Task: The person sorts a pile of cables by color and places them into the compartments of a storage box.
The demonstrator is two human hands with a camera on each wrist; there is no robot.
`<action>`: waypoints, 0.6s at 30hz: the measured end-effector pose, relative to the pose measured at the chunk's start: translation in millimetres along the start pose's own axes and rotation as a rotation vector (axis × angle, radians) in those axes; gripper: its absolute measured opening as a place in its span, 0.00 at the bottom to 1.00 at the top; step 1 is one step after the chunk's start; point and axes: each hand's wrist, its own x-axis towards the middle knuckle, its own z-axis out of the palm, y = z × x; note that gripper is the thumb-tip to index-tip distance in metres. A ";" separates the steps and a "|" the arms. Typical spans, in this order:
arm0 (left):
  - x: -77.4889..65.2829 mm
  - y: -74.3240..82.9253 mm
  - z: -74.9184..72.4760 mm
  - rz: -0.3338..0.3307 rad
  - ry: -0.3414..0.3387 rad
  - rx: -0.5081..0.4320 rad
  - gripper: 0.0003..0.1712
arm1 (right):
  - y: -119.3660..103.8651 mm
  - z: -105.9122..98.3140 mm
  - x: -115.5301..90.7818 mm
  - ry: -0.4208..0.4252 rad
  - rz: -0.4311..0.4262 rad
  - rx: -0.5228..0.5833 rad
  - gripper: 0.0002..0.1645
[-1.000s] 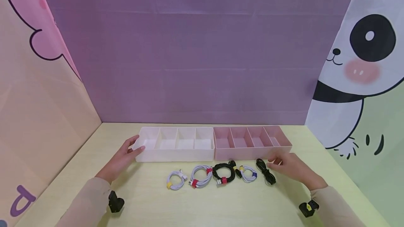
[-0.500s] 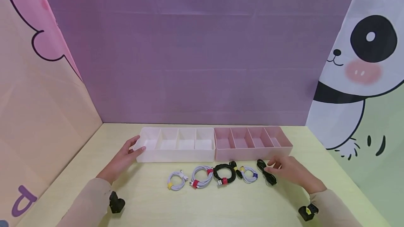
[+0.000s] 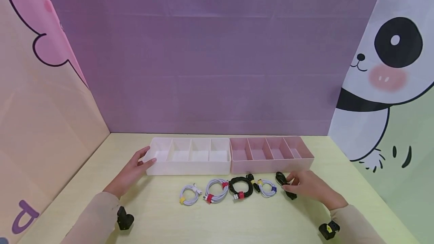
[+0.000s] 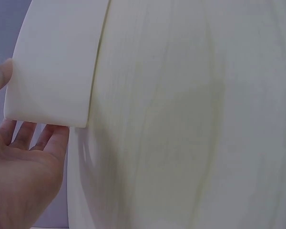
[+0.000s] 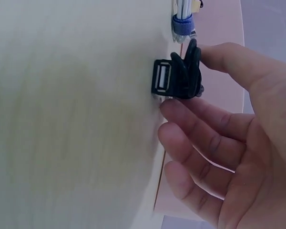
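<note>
My left hand [image 3: 132,169] rests against the left end of a white divided storage box [image 3: 190,168], its thumb at the front rim. In the left wrist view, relaxed fingers [image 4: 57,138] touch the box's end wall. My right hand [image 3: 310,185] pinches a folded black USB cable [image 3: 280,179] between thumb and index finger, low over the table at the row's right end. The right wrist view shows the cable's USB plug [image 5: 162,77] facing the camera, with the other fingers loosely curled beside it.
A pink divided box [image 3: 271,165] adjoins the white one. Left of the held cable lie a white coil with a blue tie [image 3: 268,188], a small black cable [image 3: 252,182], a black coil with red ties [image 3: 240,187] and two white coils, one red-tied [image 3: 217,190], one yellow-tied [image 3: 190,194].
My right hand has moved left and slightly toward me, from beside the folded black cable onto it, and now pinches it. The left hand keeps its place at the white box.
</note>
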 end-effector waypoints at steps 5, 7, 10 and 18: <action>-2.2 2.0 0.4 0.002 0.001 0.007 0.54 | -1.6 1.3 -0.3 0.010 0.006 0.006 0.16; -3.3 2.9 0.7 0.005 0.004 0.010 0.54 | -2.2 1.1 -0.6 0.016 0.007 0.003 0.15; -4.6 4.2 1.0 0.011 0.008 0.006 0.54 | -3.4 1.1 -1.1 0.020 0.016 -0.001 0.14; -5.2 5.8 1.3 -0.002 0.010 0.005 0.54 | -2.3 3.0 -0.3 0.027 0.054 0.005 0.14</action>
